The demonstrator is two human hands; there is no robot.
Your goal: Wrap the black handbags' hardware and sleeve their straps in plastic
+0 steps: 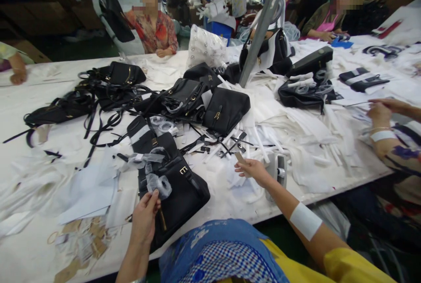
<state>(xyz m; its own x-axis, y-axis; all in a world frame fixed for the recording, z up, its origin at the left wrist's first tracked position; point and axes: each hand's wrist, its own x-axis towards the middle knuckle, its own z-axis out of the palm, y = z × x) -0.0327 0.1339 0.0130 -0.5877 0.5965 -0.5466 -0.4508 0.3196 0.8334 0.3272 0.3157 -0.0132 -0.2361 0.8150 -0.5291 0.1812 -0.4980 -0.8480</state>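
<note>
A black handbag (179, 189) with gold hardware lies at the table's near edge, its handle wrapped in clear plastic film (158, 183). My left hand (144, 217) is closed on the lower end of that film, resting on the bag. My right hand (251, 170) reaches out to the right of the bag, over white paper scraps, pinching a small tan tag (239, 157) between its fingers.
Several more black handbags (225, 110) and loose straps (98, 125) lie across the white table (26, 99). White paper wrapping (312, 143) is heaped to the right, tan tags (85, 239) near left. A grey metal post (263, 24) rises mid-table. Other people sit around; a co-worker's hand (379, 112) works at right.
</note>
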